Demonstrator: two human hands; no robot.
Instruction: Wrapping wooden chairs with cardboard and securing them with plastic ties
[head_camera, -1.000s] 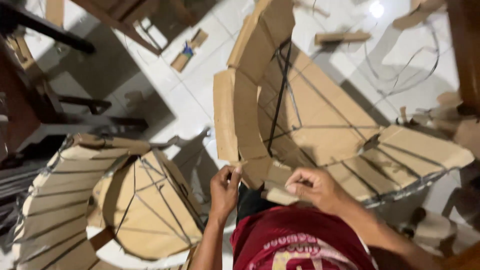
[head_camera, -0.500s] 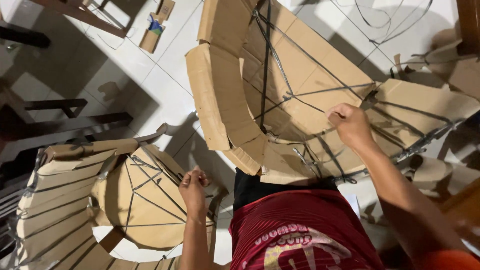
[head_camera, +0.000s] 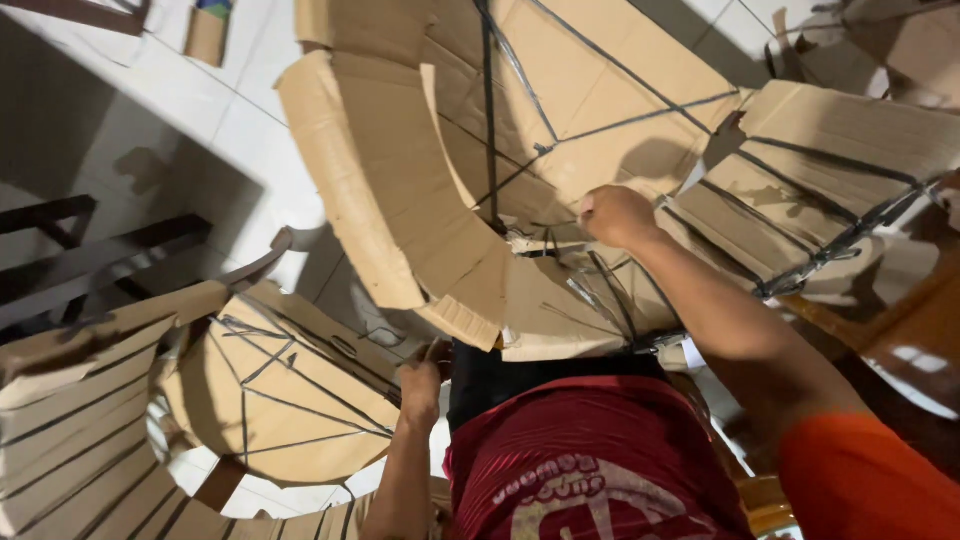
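A large curved cardboard shell (head_camera: 400, 190), laced with black strapping (head_camera: 487, 110), rests against my lap. My right hand (head_camera: 615, 213) is closed in a fist inside the shell, near where several black straps meet; what it grips is hidden. My left hand (head_camera: 420, 380) is down by my side, fingers curled, at the rim of a second round cardboard shell (head_camera: 270, 400) on the floor to the left. Whether it holds anything is unclear. I wear a red shirt (head_camera: 590, 460).
White floor tiles (head_camera: 210, 150) lie beyond the shells. Dark wooden furniture legs (head_camera: 90, 255) stand at the left. A small cardboard piece (head_camera: 207, 35) lies at the top left. More strapped cardboard panels (head_camera: 830, 170) spread to the right, next to a wooden surface (head_camera: 910, 340).
My right hand left the shell's near edge and reached into it, then drew back toward the strap junction. My left hand dropped down to the second shell. The view shifted closer.
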